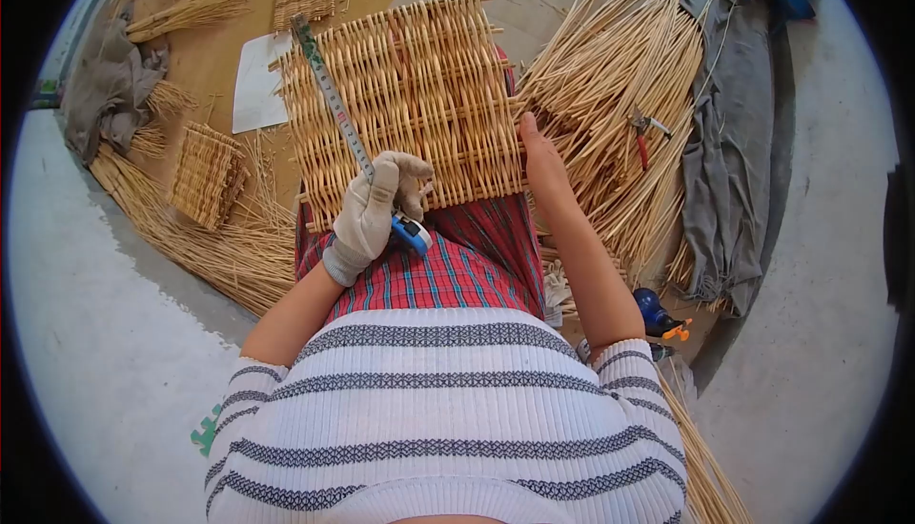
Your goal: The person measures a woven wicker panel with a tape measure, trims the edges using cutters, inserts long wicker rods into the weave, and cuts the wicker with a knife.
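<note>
A square woven wicker panel [438, 95] lies over my lap, with short rod ends sticking out at its sides. My left hand [372, 208], in a pale work glove, is closed on a tape measure [412, 235] with a blue case. The tape's blade is drawn out and slants across the left part of the panel up to its top left edge. My bare right hand [546, 167] grips the panel's right edge, thumb on top; its other fingers are hidden beneath. A red checked cloth [429, 276] covers my lap under the panel.
A heap of loose wicker rods [620, 76] lies to the right, with red-handled pruning shears [643, 138] on it and grey cloth [729, 171] beside it. Smaller woven panels [205, 173] are stacked at left. White paper [257, 86] and rod bundles [191, 8] lie beyond.
</note>
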A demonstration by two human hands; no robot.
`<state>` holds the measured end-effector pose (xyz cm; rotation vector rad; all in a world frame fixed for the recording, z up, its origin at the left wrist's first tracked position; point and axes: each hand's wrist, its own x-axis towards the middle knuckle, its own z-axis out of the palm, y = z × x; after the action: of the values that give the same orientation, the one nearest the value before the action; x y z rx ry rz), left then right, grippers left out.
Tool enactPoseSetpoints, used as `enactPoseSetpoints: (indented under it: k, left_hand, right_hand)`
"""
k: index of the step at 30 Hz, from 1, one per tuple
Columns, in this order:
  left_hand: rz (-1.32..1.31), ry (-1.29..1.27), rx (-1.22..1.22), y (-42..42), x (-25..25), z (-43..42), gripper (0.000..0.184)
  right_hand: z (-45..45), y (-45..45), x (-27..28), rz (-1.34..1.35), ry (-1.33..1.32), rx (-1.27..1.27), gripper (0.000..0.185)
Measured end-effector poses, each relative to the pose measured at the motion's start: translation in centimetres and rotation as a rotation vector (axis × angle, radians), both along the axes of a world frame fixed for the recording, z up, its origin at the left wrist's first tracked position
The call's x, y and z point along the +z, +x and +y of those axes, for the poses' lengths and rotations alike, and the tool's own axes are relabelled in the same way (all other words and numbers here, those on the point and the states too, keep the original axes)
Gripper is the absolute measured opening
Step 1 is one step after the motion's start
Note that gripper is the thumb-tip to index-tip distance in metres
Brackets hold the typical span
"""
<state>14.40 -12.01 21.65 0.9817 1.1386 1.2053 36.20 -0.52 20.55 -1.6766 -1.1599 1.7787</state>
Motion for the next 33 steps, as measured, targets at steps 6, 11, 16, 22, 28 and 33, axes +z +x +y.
enactPoseSetpoints:
  k: [6,11,16,22,28,33]
  left_hand:
    - [0.009,-0.051,0.037,0.3,0.0,0.2,0.053]
    - [0.079,-0.042,0.031,0.4,0.3,0.6,0.053]
    - [0.087,-0.042,0.041,0.5,0.2,0.8,0.052]
    - [0.103,-0.063,0.042,0.5,0.3,0.8,0.054]
    - [0.031,-0.109,0.087,0.2,0.5,0.8,0.056]
    - [0.009,-0.105,0.099,0.3,1.0,0.5,0.057]
  right_hand:
    - [-0.6,-0.4,-1.2,0.158,0.101,-0.088,0.068]
    - [-0.2,-0.3,-1.7,0.065,0.110,-0.053,0.059]
    - [0.0,-0.2,-2.5,0.047,0.132,-0.037,0.059]
    - [0.0,0.1,-2.6,0.074,0.104,-0.015,0.058]
    - [0.1,0.7,-0.1,0.152,-0.059,0.092,0.067]
    - [-0.8,-0.1,1.5,0.262,-0.132,-0.029,0.063]
